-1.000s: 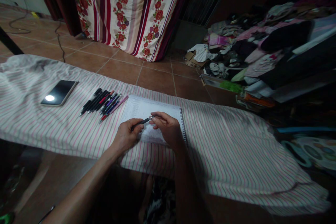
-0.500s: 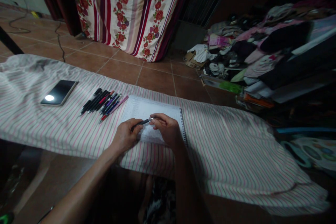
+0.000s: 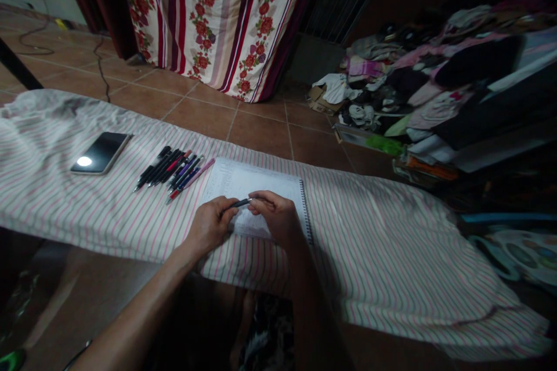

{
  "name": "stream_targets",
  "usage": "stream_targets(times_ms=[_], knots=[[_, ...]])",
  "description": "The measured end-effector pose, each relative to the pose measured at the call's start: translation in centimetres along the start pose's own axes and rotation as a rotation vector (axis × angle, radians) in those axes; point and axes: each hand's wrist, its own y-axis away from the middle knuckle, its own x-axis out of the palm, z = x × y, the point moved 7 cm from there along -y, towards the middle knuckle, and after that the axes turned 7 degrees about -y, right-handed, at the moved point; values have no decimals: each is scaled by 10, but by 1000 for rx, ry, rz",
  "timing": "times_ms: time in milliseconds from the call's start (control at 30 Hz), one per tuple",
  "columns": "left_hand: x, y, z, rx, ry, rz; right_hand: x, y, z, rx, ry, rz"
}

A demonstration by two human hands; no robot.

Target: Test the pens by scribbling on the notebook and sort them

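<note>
Left fingers [image 3: 228, 214]: clamped on a black pen [image 3: 239, 203]
Right fingers [image 3: 261, 195]: closed around the pen's other end
Spiral notebook [image 3: 270, 178]: beneath the fingers
Loose pens [image 3: 167, 170]: bunched left of the fingers on striped cloth [image 3: 374, 237]
Smartphone [image 3: 101, 153]: farther left of the fingers, past the pens

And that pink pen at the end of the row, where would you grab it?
Probably by the far end of the pink pen, pinched from above on the notebook side: it's the outermost in the row, and that end spreads away from the other pens.
</note>
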Motion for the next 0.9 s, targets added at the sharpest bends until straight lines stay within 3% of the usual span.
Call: stream_targets(times_ms=[300, 533, 900], knots=[[-4, 1, -5, 42, -122, -25, 3, 0, -1, 22, 20, -24], [-3, 4, -4, 115, -247, -50, 6, 2, 1, 30, 108, 36], [-4, 8, -11, 191, -379, -111, 12, 4, 17, -179, 432, 110]])
